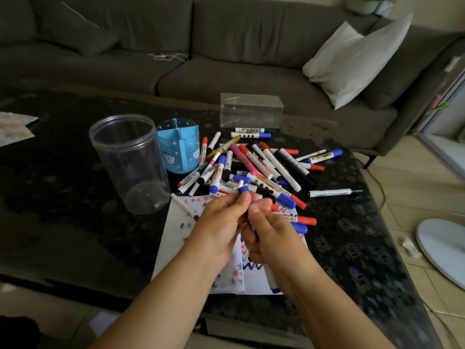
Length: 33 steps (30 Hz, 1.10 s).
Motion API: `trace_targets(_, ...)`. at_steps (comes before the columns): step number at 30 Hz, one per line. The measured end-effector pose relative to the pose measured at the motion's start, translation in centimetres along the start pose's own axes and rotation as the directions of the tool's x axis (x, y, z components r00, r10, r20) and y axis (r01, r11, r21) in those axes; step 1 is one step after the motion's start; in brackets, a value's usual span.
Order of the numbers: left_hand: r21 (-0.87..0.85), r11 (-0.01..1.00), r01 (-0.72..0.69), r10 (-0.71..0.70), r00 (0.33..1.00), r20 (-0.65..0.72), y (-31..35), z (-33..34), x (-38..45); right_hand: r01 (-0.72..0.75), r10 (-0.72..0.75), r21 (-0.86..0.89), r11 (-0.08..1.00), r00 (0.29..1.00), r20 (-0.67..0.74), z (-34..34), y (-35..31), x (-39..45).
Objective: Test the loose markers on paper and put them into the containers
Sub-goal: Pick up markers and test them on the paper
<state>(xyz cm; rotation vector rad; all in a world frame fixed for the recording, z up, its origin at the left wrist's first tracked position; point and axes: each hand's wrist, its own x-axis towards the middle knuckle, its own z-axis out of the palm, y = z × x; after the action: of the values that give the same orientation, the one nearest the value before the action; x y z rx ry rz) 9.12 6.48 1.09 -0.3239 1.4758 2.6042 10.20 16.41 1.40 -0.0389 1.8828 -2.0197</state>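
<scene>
My left hand pinches the blue cap of a marker, while my right hand grips that marker's white barrel below it. Both hands hover over the scribbled white paper. A pile of loose markers with blue, red, black and pink caps lies just beyond the paper. Another blue-tipped marker lies on the paper under my right wrist. A tall clear plastic jar stands at the left, with a blue divided pen holder beside it.
A clear rectangular box stands behind the pile. The dark glass table runs to a curved edge at the right. A grey sofa with a white pillow lies beyond. A white fan base sits on the floor at right.
</scene>
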Motion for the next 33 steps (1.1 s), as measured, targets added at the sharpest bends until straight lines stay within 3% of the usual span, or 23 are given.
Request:
trace_targets(4,-0.01,1.0,-0.001,0.001,1.0,-0.03,0.6,1.4,-1.5,0.093,-0.138,-0.359,0.929,0.985,-0.102,0.2,-1.0,-1.4)
trace_targets(7,0.093,0.995,0.031,-0.02,0.993,-0.12,0.4,1.5,-2.0,0.122,-0.246,-0.627,0.769,0.963,-0.114,-0.2,-1.1,-3.0)
trace_targets(10,0.209,0.978,-0.014,0.066,0.966,-0.248,1.9,-0.6,-2.2,0.036,-0.21,-0.755,0.655,0.968,-0.135,-1.8,0.3,-5.0)
trace_targets(12,0.26,0.963,-0.069,0.125,0.97,-0.206,2.5,-1.9,-2.8,-0.033,-0.102,-0.676,0.736,0.982,-0.158,-3.3,1.1,-5.9)
trace_targets(14,0.456,0.888,-0.065,0.161,0.972,-0.174,1.7,-2.7,-3.4,-0.097,0.019,-0.459,0.883,0.985,-0.171,-4.2,1.2,-6.2)
trace_targets(16,0.645,0.761,-0.066,0.202,0.969,-0.14,0.1,-2.8,-4.2,-0.093,0.067,-0.243,0.966,0.991,-0.114,-4.5,0.8,-6.5)
trace_targets(19,0.841,0.537,-0.068,0.278,0.955,-0.1,-2.4,-3.4,-5.5,-0.035,0.034,-0.046,0.998,0.999,-0.025,-4.5,1.3,-6.6)
trace_targets(21,0.847,0.522,-0.103,0.287,0.956,-0.061,-4.1,-4.2,-6.2,-0.029,0.029,0.042,0.999,0.999,-0.014,-4.1,1.4,-6.8)
trace_targets(25,0.811,0.578,-0.088,0.247,0.967,-0.071,-6.0,-5.6,-6.2,-0.096,0.093,0.38,0.92,0.995,0.025,-4.5,2.6,-6.4)
trace_targets(28,0.815,0.576,-0.069,0.215,0.974,-0.069,-6.1,-6.5,-5.7,-0.038,0.031,0.334,0.942,0.999,0.026,-4.7,3.8,-5.7)
trace_targets(31,0.83,0.553,-0.071,0.218,0.974,-0.061,-6.1,-7.0,-5.4,0.081,-0.081,-0.004,0.997,0.996,-0.029,-4.4,4.6,-5.1)
trace_targets(33,0.847,0.525,-0.084,0.252,0.966,-0.061,-6.0,-7.3,-5.1,0.141,-0.159,-0.192,0.971,0.984,-0.082,-3.9,4.9,-4.6)
